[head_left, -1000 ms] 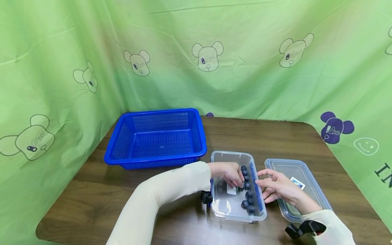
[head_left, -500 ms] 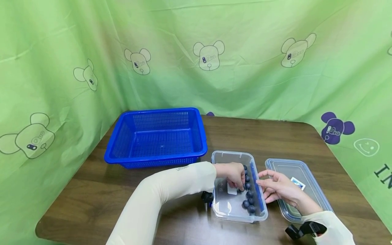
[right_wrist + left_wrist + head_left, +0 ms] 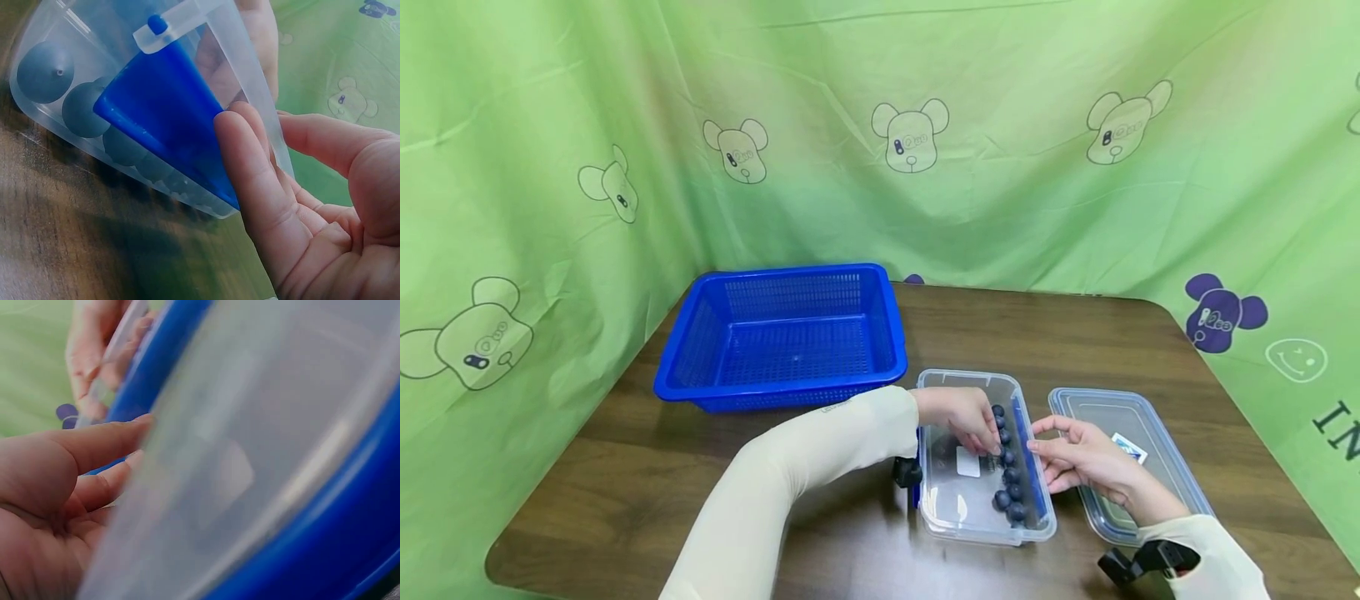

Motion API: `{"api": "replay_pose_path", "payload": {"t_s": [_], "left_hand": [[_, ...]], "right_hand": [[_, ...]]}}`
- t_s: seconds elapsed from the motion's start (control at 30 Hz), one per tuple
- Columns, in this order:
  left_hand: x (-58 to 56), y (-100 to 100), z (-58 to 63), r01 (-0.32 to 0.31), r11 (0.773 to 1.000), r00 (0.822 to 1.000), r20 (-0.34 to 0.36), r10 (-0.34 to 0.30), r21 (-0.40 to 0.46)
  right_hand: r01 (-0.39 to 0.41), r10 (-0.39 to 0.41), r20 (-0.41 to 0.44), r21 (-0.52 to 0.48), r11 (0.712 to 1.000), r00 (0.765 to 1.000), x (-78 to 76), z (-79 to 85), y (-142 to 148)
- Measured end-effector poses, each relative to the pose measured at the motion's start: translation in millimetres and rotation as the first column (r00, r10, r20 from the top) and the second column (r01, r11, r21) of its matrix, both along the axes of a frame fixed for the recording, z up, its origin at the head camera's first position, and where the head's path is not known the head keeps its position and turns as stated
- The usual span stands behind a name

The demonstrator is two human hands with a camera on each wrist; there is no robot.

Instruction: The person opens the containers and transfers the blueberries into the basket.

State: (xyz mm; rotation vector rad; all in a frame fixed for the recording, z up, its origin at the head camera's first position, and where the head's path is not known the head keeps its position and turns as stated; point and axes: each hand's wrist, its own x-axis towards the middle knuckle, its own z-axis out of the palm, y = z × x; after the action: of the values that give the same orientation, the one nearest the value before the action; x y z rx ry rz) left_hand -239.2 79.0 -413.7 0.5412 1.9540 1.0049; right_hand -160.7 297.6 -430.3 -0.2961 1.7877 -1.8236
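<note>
Curtain [image 3: 1000, 217]: green, printed with animal heads; hangs across the far side.
Table [image 3: 1037, 333]: brown, wood-grained; bears the containers below.
Basket [image 3: 778, 387]: blue, perforated; stands at far left, unmoved over the last second.
Box [image 3: 962, 529]: clear, uncovered; stands right of the basket and nearer; holds the balls; shows no clear shift.
Lid [image 3: 1097, 408]: clear; lies flat, just right of the box, partly under the right forearm.
Right hand [image 3: 1078, 454]: rests nearly straight fingertips at the box's right wall; much as before; seemingly steadies the box.
Left hand [image 3: 970, 421]: reaches over the left wall, fingers down at the row; has just drawn slightly back toward far left. Cannot tell whether pinching a ball; fingertips masked by the translucent wall in the left wrist view.
Latch [image 3: 156, 106]: blue, on the right wall; touched by the right fingers.
White sticker [image 3: 967, 462]: on the box floor, now more fully uncovered.
Balls [image 3: 1015, 512]: dark blue, round; lie along the right wall, strung out toward far, bunched at near. More now visible at the far end; judged as handling confined to the box.
</note>
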Motion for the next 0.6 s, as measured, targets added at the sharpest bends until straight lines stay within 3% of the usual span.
{"api": "replay_pose_path", "payload": {"t_s": [0.13,0.3,0.6], "left_hand": [[-3.8,-3.8,5.2,-0.045,0.998,0.997,0.058,0.042,0.054],[-8.7,-11.6,13.1,-0.043,0.991,0.993,0.114,0.029,0.125],[-18.4,-29.6,35.8,-0.133,0.954,0.981,0.171,0.088,0.269]], "right_hand": [[0.000,0.000,0.002,0.011,1.000,1.000,-0.4,0.6,-0.7],[-0.011,0.011,0.006,0.010,1.000,1.000,-1.0,0.3,-1.3],[-0.016,0.016,0.015,-0.004,1.000,1.000,-1.4,-0.7,-1.4]]}}
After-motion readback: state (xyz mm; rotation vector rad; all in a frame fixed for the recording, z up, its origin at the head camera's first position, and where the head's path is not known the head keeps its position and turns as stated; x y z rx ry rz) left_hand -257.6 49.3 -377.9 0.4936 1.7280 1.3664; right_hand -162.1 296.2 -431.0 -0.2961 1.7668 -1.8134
